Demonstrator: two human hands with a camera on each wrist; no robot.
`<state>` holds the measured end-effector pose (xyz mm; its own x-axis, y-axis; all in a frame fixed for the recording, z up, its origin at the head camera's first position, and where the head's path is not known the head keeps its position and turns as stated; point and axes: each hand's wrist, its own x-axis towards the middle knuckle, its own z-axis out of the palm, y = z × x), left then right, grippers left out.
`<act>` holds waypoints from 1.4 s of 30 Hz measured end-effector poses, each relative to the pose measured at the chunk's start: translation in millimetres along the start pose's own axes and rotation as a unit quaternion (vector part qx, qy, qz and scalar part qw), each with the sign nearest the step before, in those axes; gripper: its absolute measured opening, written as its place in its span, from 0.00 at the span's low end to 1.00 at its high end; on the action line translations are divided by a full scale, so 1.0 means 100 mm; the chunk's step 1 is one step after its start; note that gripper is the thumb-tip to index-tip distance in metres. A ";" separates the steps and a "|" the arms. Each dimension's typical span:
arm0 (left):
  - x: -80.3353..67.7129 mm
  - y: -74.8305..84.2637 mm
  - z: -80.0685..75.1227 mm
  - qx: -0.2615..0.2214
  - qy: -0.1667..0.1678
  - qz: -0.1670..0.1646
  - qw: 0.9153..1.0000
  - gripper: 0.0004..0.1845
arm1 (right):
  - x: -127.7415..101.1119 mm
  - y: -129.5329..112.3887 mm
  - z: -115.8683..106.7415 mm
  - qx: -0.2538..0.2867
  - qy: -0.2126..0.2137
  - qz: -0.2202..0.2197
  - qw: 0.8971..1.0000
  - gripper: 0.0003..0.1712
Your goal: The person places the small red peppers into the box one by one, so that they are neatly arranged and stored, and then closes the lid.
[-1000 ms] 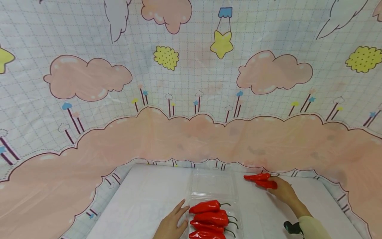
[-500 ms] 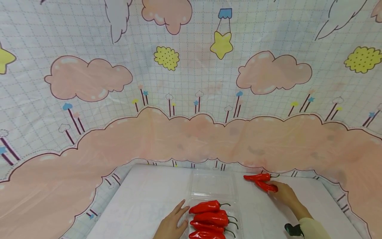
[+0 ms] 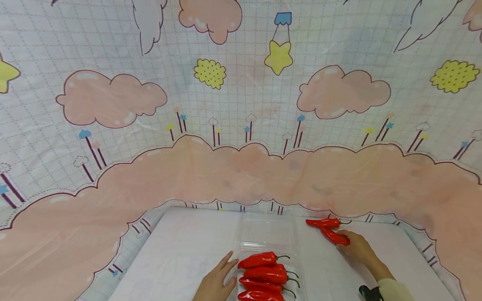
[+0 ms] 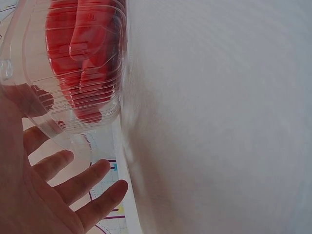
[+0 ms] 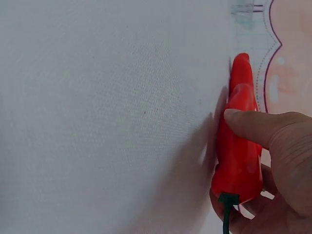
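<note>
My right hand (image 3: 355, 247) grips a red pepper (image 3: 333, 236) at its stem end, out on the right of the table. In the right wrist view the thumb lies across the pepper (image 5: 239, 151), its green stem pointing down. Just behind it lies another red pepper (image 3: 324, 223). My left hand (image 3: 215, 281) rests at the left edge of a clear plastic clamshell box (image 3: 303, 278), fingers spread, as the left wrist view also shows with the hand (image 4: 53, 195) beside the box wall. Several red peppers (image 3: 263, 274) lie side by side in the box, stems to the right.
The clamshell's clear lid (image 3: 268, 232) lies folded back behind the box. Everything stands on a white table (image 3: 188, 238). A cloud-patterned cloth (image 3: 241, 175) hangs behind the table. A dark object (image 3: 369, 293) sits at the right wrist.
The gripped pepper has turned, its near end swinging slightly toward me and away from the pepper behind it. My right hand moved slightly nearer with it. My left hand stays put.
</note>
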<state>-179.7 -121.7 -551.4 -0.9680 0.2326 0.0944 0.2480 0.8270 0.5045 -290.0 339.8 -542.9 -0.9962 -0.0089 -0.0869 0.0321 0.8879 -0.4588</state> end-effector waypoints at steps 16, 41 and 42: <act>0.02 0.01 -0.02 -0.022 -0.024 -0.025 0.999 0.26 | -0.16 -0.12 -0.05 0.024 0.020 -0.003 1.000 0.34; 0.00 0.04 -0.03 -0.001 0.004 0.006 1.000 0.24 | -0.51 -0.34 -0.11 0.019 0.072 -0.038 0.997 0.32; 0.00 0.04 -0.04 -0.003 0.005 0.006 1.000 0.24 | -0.52 -0.35 -0.11 0.021 0.068 -0.033 0.997 0.32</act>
<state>-178.5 -120.7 -546.4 -0.9653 0.2375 0.1081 0.2590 0.8217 0.5077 -239.8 314.5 -512.7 -0.9979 -0.0013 0.0650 -0.0335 0.8676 -0.4962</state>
